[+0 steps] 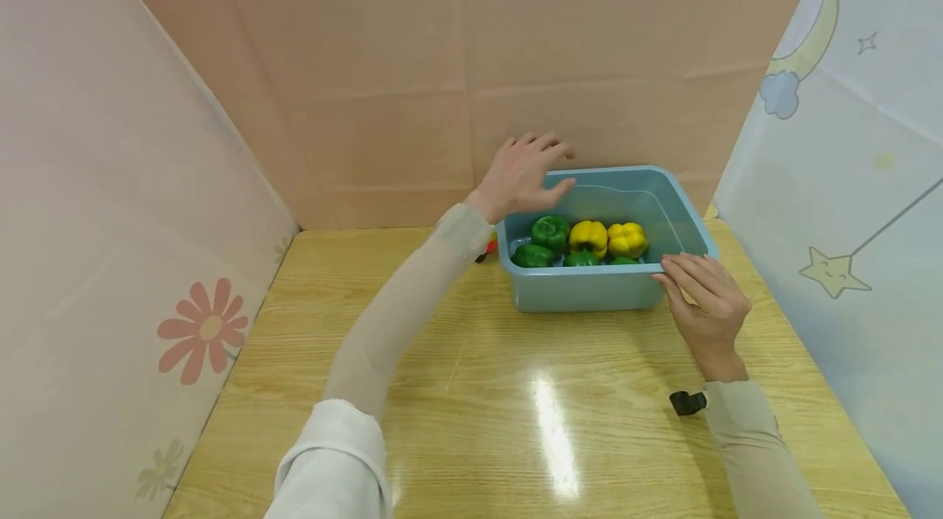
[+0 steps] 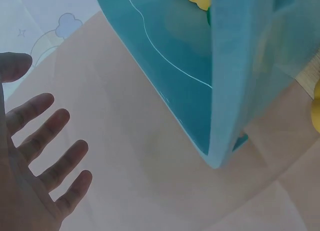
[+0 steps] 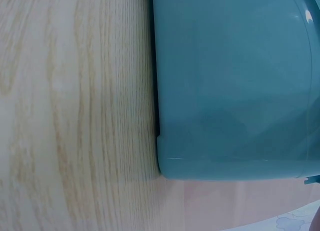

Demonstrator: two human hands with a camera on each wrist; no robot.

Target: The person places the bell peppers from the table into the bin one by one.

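A light blue plastic bin (image 1: 589, 291) stands on the table near the back wall. Inside lie yellow bell peppers (image 1: 627, 241) and several green bell peppers (image 1: 550, 232), the nearest ones partly hidden by the front wall. My left hand (image 1: 519, 175) is spread at the bin's far left corner; in the left wrist view its fingers (image 2: 55, 166) are apart, hold nothing, and stand away from the rim (image 2: 227, 81). With my right hand (image 1: 703, 302) I grip the rim at the near right corner, fingers on top and thumb at the outer face. The right wrist view is mostly bin wall (image 3: 225, 81).
A small red and black item (image 1: 488, 247) shows left of the bin, mostly behind my left wrist. The wooden table (image 1: 471, 388) is bounded by a tan back cloth (image 1: 354, 77) and patterned side cloths (image 1: 847, 175). A black piece (image 1: 688, 403) sits at my right cuff.
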